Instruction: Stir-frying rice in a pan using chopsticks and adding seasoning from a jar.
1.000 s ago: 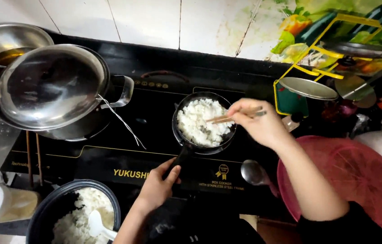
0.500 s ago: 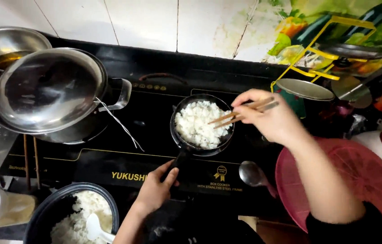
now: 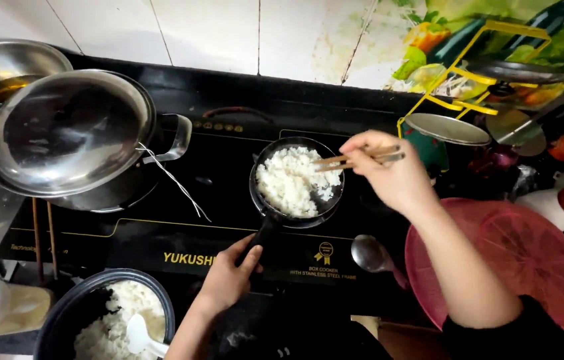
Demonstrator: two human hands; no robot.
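Note:
A small black frying pan (image 3: 265, 203) full of white rice (image 3: 292, 180) sits on the black cooktop (image 3: 215, 167). My left hand (image 3: 228, 277) grips the pan's black handle at its near end. My right hand (image 3: 388, 170) holds a pair of wooden chopsticks (image 3: 335, 162) above the pan's right side, tips pointing left over the rice.
A large steel pot with a lid (image 3: 68, 137) stands at the left, another steel pan (image 3: 8, 67) behind it. A black pot of rice with a white spoon (image 3: 112, 323) sits near left. A metal spoon (image 3: 370, 253), a pink round cover (image 3: 515, 257) and a yellow rack (image 3: 475, 80) are at right.
My right hand has lifted the chopsticks from the rice toward the pan's right rim. The left hand has kept hold of the handle.

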